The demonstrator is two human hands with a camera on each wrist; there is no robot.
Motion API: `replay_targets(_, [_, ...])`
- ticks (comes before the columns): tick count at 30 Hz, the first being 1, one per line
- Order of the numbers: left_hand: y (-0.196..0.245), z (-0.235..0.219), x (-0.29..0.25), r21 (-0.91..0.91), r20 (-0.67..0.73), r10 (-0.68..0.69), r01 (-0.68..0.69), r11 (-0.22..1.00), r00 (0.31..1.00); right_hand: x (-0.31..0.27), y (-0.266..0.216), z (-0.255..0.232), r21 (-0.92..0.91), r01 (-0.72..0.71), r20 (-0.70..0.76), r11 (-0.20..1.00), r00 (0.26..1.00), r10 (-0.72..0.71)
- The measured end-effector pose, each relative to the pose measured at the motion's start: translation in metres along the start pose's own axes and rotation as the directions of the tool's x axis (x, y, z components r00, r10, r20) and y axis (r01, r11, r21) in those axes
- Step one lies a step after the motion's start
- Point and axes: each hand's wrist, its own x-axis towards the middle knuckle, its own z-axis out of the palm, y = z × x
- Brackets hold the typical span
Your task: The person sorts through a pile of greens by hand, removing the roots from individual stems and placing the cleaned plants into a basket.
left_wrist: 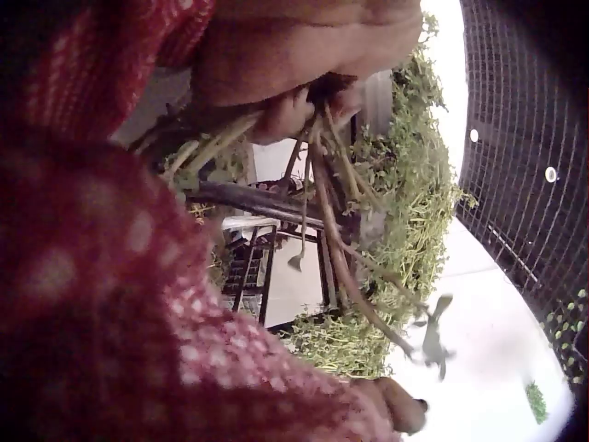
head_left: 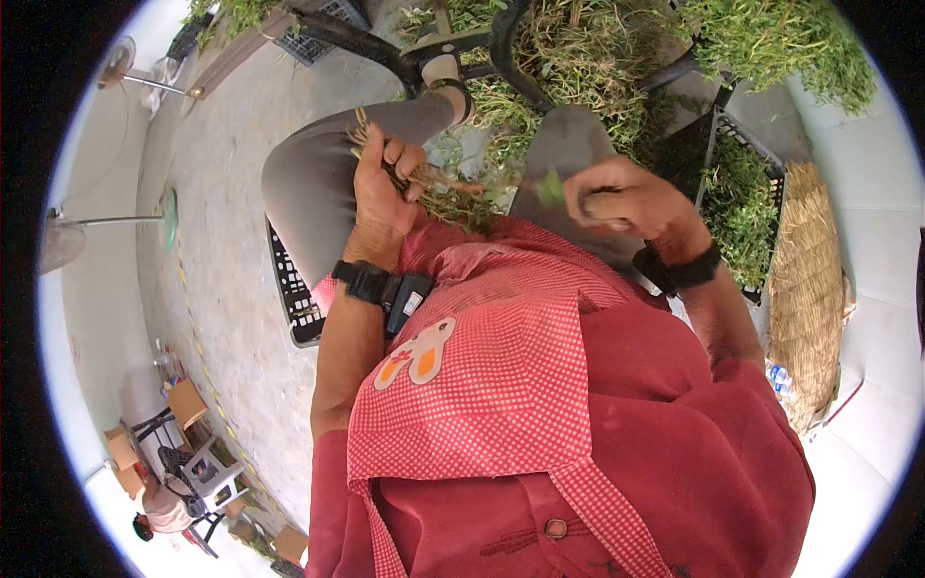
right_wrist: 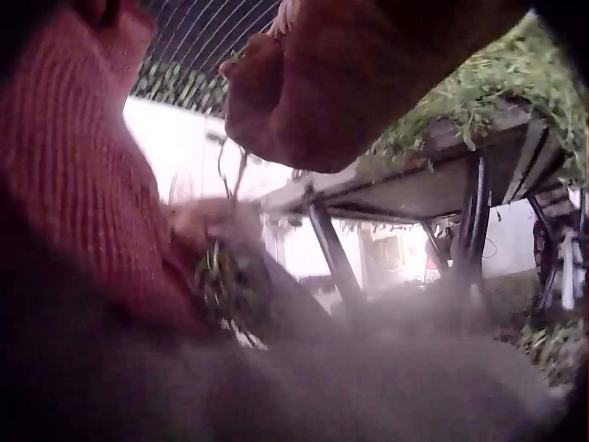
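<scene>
My left hand [head_left: 385,183] grips a bunch of cut green plants [head_left: 462,207] over the lap, its bare stem ends sticking up past the thumb. In the left wrist view, thin brown stems [left_wrist: 322,184] hang below the curled fingers, one ending in small leaves. To the right, my right hand [head_left: 626,202] is held above the knee with its fingers curled. A leafy sprig [head_left: 551,188], blurred, shows right at its fingertips. The right wrist view has the right hand [right_wrist: 294,110] close above the bunch, mostly seen from its side.
A black crate [head_left: 713,159] of green plants stands at the right, beside a straw roll [head_left: 809,289]. Plant heaps [head_left: 588,67] lie ahead around dark metal legs [head_left: 511,58]. Another crate [head_left: 294,294] is by the left thigh. Far at lower left, a person [head_left: 169,506] is near cardboard boxes [head_left: 186,403].
</scene>
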Motion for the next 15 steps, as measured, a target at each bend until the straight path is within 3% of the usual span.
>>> replay_targets(1, [0.000, 0.001, 0.000, 0.021, -0.086, 0.038, -0.036, 0.999, 0.996, -0.005, -0.006, -0.001, 0.169, 0.038, 0.041, 0.985, 0.998, -0.045])
replay_targets(2, [0.000, 0.002, 0.001, 0.046, -0.166, 0.075, -0.068, 0.997, 0.983, -0.007, -0.013, 0.003, 0.171, 0.036, 0.041, 0.985, 0.998, -0.044])
replay_targets(4, [-0.001, 0.001, 0.002, 0.051, -0.106, 0.054, -0.049, 0.998, 0.993, -0.008, -0.025, 0.007, 0.451, 0.065, -0.069, 0.890, 0.997, -0.038])
replay_targets(5, [-0.001, 0.000, 0.002, 0.057, -0.053, 0.034, -0.031, 0.998, 0.998, -0.006, -0.020, 0.005, 0.444, 0.067, -0.072, 0.893, 0.997, -0.039])
replay_targets(8, [0.000, 0.005, 0.000, 0.022, -0.087, 0.070, -0.069, 0.997, 0.994, 0.010, 0.009, 0.005, 0.466, 0.105, -0.333, 0.878, 0.941, 0.064])
replay_targets(9, [0.000, 0.008, -0.002, 0.019, -0.093, 0.070, -0.069, 0.997, 0.993, 0.010, 0.010, 0.008, 0.468, 0.099, -0.327, 0.878, 0.943, 0.068])
replay_targets(10, [0.001, 0.012, -0.004, 0.051, -0.136, 0.097, -0.091, 0.995, 0.986, 0.010, 0.010, 0.013, 0.171, 0.099, -0.415, 0.980, 0.909, -0.020])
replay_targets(11, [0.001, 0.015, -0.006, 0.085, -0.174, 0.124, -0.111, 0.990, 0.977, 0.013, 0.009, 0.019, -0.142, 0.074, -0.471, 0.987, 0.872, -0.133])
replay_targets(12, [0.001, 0.013, -0.005, 0.085, -0.174, 0.123, -0.109, 0.990, 0.977, 0.018, 0.010, 0.022, -0.461, 0.085, -0.464, 0.884, 0.826, -0.321])
replay_targets(13, [0.001, 0.009, -0.003, 0.077, -0.133, 0.093, -0.083, 0.994, 0.987, 0.018, 0.005, 0.026, -0.463, 0.086, -0.464, 0.882, 0.824, -0.324])
replay_targets(15, [0.001, 0.008, -0.002, 0.068, -0.089, 0.069, -0.063, 0.996, 0.994, 0.021, -0.015, 0.043, -0.723, -0.122, -0.429, 0.680, 0.851, -0.302])
